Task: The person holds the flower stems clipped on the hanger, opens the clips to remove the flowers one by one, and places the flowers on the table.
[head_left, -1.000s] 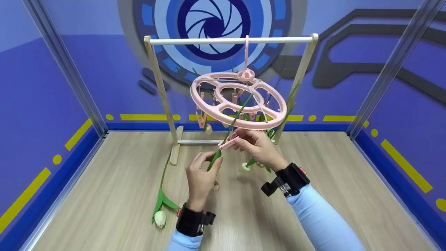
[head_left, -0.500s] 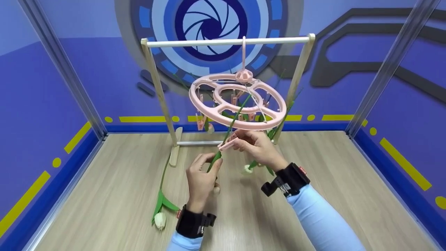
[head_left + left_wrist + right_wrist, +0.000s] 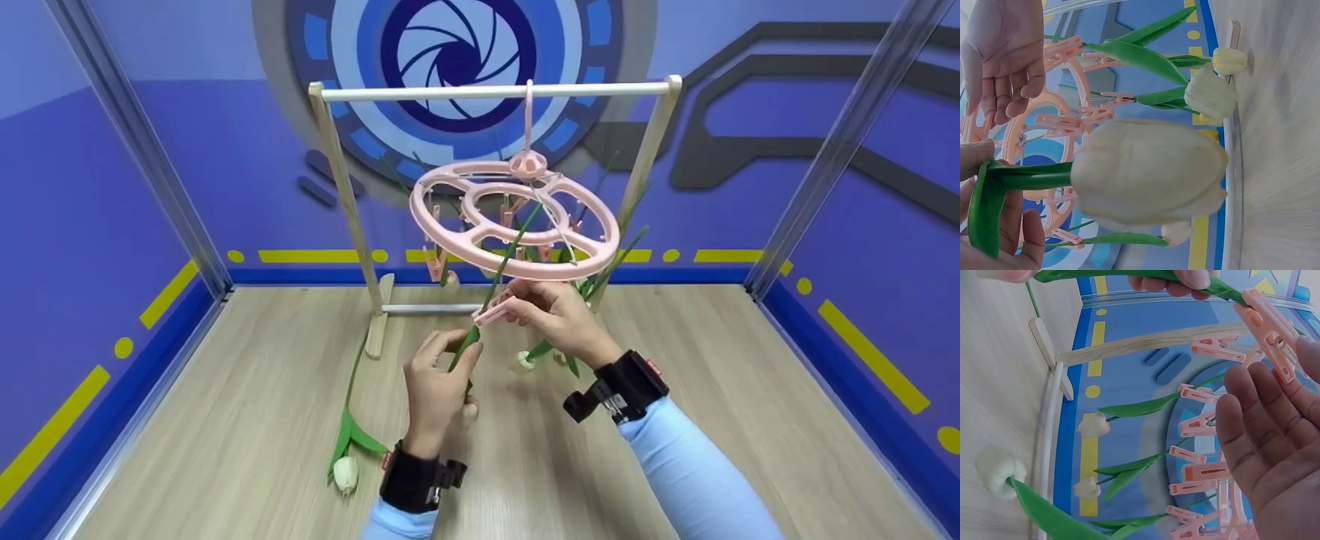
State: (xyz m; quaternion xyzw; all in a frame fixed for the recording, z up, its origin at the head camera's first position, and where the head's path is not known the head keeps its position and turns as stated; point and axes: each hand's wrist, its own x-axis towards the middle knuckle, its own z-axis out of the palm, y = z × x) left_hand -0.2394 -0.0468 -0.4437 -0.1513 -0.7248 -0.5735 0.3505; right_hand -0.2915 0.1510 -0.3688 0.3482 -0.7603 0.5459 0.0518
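My left hand (image 3: 436, 390) pinches the green stem and leaf of a white tulip (image 3: 1148, 171), whose bloom hangs below the fingers in the left wrist view. The stem slants up in front of a round pink clip hanger (image 3: 517, 267). My right hand (image 3: 561, 319) pinches a pink clothespin (image 3: 1269, 334) between thumb and fingers, just under the hanger's front rim. The clothespin's tip is at the stem above my left hand; whether it clamps the stem is hard to tell. Several other tulips (image 3: 1095, 424) hang bloom-down from clothespins on the hanger.
The hanger hooks over the white bar (image 3: 420, 94) of a wooden stand (image 3: 341, 172). Another white tulip (image 3: 345, 474) lies on the wood-grain table (image 3: 225, 420), left of my left hand, its stem reaching the stand's left foot (image 3: 377, 334). Patterned walls enclose the table.
Both hands keep nearly the same place and hold. The hanging tulips at the right sway slightly, their blooms and stem ends shifting a little.
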